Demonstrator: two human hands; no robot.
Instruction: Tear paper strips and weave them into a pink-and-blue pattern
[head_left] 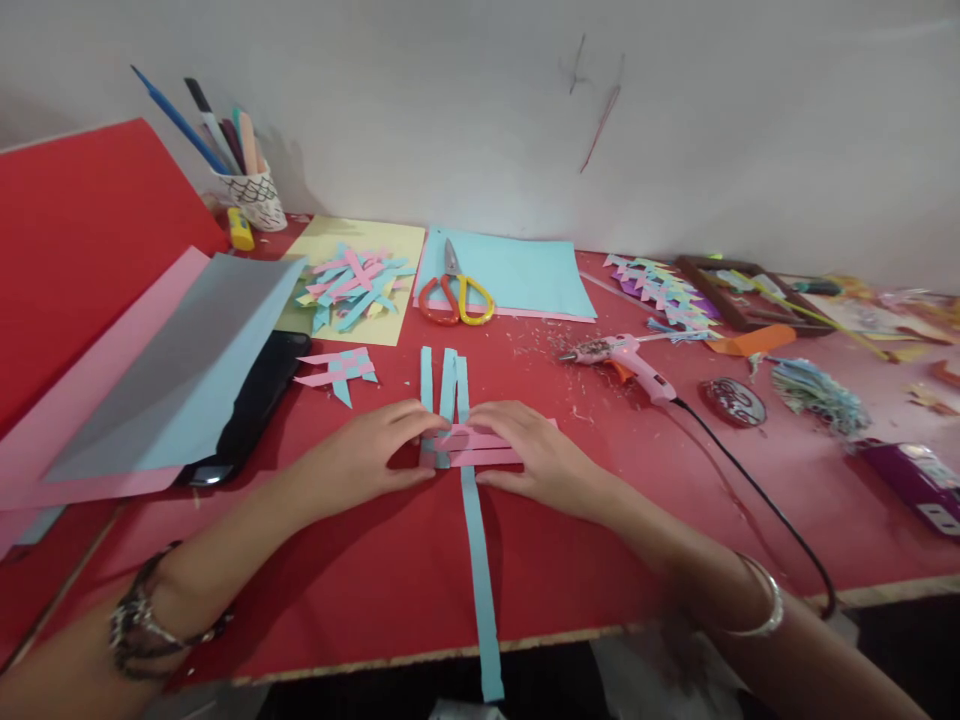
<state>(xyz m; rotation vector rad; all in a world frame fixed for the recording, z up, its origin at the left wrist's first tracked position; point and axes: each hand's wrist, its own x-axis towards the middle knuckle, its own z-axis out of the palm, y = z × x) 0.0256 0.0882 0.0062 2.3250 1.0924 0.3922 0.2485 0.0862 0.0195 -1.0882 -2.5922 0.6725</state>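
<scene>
Blue paper strips (448,385) stand upright on the red table, crossed by pink paper strips (487,457) in a small weave. My left hand (390,440) pinches the weave's left edge, thumb below and fingers above. On its right part, my right hand (529,450) grips with curled fingers and thumb, partly covering the pink strips. One long blue strip (482,590) runs from the weave toward me and hangs past the table edge. A finished-looking woven pink and blue piece (341,372) lies to the left of the weave.
Scissors (454,290) rest on blue sheets (517,270) at the back, beside a pile of woven pieces (356,285). A pink glue gun (622,360) with a black cord lies right. Leaning sheets (172,360), a black phone (262,410) and a pen cup (255,198) are left.
</scene>
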